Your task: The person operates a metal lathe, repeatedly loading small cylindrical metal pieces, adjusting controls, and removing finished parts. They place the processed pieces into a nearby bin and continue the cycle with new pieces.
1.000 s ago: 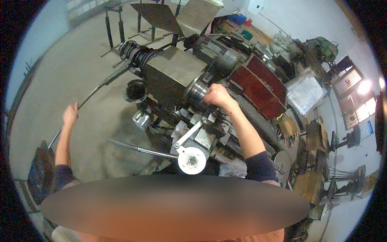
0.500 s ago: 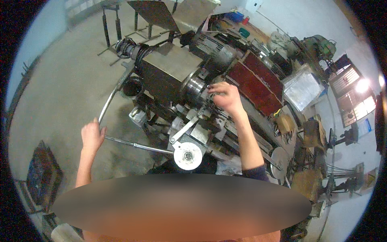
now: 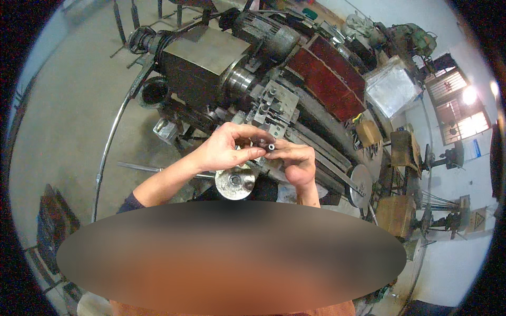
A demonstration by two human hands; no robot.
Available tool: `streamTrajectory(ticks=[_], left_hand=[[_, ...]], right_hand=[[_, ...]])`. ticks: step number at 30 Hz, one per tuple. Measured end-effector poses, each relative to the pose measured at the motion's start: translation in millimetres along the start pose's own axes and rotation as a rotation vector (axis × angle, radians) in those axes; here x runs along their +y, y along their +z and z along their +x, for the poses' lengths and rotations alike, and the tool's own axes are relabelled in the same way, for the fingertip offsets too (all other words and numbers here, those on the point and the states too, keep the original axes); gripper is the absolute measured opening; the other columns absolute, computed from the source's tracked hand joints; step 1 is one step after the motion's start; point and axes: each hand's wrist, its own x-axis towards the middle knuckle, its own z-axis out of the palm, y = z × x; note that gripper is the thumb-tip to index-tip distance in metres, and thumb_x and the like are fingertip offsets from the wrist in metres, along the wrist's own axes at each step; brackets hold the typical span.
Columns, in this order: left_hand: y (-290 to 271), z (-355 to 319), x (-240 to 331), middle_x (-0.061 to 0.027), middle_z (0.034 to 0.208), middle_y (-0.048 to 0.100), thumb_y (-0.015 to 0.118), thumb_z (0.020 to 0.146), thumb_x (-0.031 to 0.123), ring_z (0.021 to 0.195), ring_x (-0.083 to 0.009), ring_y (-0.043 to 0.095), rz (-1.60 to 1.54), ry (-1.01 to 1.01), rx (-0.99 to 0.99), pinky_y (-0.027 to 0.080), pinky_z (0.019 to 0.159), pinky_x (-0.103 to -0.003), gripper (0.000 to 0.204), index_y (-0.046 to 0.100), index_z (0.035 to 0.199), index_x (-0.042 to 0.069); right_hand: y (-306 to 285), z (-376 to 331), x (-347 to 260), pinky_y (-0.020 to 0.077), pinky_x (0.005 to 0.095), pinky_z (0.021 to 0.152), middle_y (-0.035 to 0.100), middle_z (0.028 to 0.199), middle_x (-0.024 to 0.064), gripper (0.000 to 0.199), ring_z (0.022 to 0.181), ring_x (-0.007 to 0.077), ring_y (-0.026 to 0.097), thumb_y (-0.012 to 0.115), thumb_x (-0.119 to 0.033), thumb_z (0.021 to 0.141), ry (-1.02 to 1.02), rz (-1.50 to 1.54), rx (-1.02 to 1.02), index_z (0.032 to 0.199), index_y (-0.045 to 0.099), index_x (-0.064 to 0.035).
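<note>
My left hand [image 3: 224, 150] pinches a small dark cylindrical metal part [image 3: 271, 147] with a light ring-shaped end and a hole in it. My right hand [image 3: 298, 160] meets it from the other side, thumb and fingers closed at the same part. Both hands are held together over the front of a lathe. Just beyond them is the tool post [image 3: 275, 108], with the shiny round spindle nose [image 3: 241, 82] to its upper left. Below my left wrist sits a pale round handwheel [image 3: 235, 182]. Fingers hide most of the small part.
A long metal lever [image 3: 109, 145] rises at the left, and a second rod [image 3: 138, 166] runs behind my left forearm. The grey headstock [image 3: 208, 50], a motor [image 3: 271, 34] and a dark red panel [image 3: 332, 79] lie beyond. At right is a large disc-shaped handwheel [image 3: 360, 185].
My left hand has let go of the lever and come to the middle. My right hand has drawn back from the spindle nose. Both now meet at the small part; the view has shifted.
</note>
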Motion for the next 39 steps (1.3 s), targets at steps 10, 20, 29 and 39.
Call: streamTrajectory(ticks=[10, 20, 29, 39], left_hand=[[-16.8, -4.9, -8.2, -0.0043, 0.074, 0.061, 0.057, 0.078, 0.011, 0.05, -0.0071, 0.052, -0.004, -0.031, -0.044, 0.044, 0.048, -0.021, 0.023, 0.056, 0.098, -0.001], [-146.0, 50.5, 28.8, -0.0164, 0.077, 0.06, 0.059, 0.069, 0.012, 0.069, -0.0272, 0.058, 1.11, 0.083, 0.357, 0.045, 0.064, -0.034, 0.021, 0.059, 0.085, -0.002], [-243.9, 102.8, -29.7, -0.0158, 0.087, 0.061, 0.059, 0.073, 0.013, 0.077, -0.0259, 0.059, 1.354, -0.015, 0.124, 0.045, 0.069, -0.034, 0.024, 0.058, 0.091, -0.002], [-316.7, 163.4, -51.5, -0.0162, 0.087, 0.056, 0.056, 0.073, 0.007, 0.083, -0.022, 0.055, 1.324, -0.303, -0.194, 0.043, 0.072, -0.033, 0.026, 0.052, 0.096, -0.004]], right_hand=[[15.4, -1.1, 14.6, 0.0409, 0.0329, 0.081, 0.061, 0.089, 0.0156, 0.057, 0.089, 0.0236, 0.057, 0.064, -0.05, 0.063, 0.134, 0.139, 0.128, 0.08, 0.063, 0.0043], [-36.0, -123.3, 11.8, 0.0453, 0.0287, 0.075, 0.062, 0.089, 0.0146, 0.047, 0.084, 0.0213, 0.059, 0.066, -0.037, 0.066, 0.288, 0.004, 0.423, 0.086, 0.061, 0.0057], [-63.1, -313.8, -37.9, 0.0455, 0.0237, 0.062, 0.064, 0.075, 0.0078, 0.018, 0.066, 0.0118, 0.057, 0.057, -0.004, 0.064, 0.642, -0.475, 1.07, 0.08, 0.065, -0.0004], [-6.9, -447.2, -27.3, 0.0457, 0.0243, 0.063, 0.062, 0.073, 0.0102, 0.022, 0.066, 0.015, 0.058, 0.051, -0.007, 0.065, 0.916, -0.326, 1.396, 0.08, 0.061, 0.006]])
